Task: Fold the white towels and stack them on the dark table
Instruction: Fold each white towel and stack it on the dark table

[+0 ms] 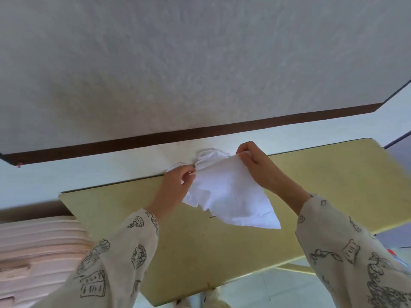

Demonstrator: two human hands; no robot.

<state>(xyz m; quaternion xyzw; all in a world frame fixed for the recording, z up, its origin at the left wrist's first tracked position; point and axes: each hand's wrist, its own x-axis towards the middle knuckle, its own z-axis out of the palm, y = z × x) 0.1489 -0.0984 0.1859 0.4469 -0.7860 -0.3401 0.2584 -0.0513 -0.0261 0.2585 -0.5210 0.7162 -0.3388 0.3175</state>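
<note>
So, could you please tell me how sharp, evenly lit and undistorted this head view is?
Head view: wide-angle bending curves the yellowish table edge and dark wall trim; soft, even light with no hard shadows; the white towel nearly blows out; left hand and right hand are slightly soft.

We see both arms in cream printed sleeves reaching forward. Our left hand [178, 177] pinches cloth between thumb and curled fingers; our right hand [255, 162], raised slightly higher, has its grip curled over the fabric's upper edge.
</note>
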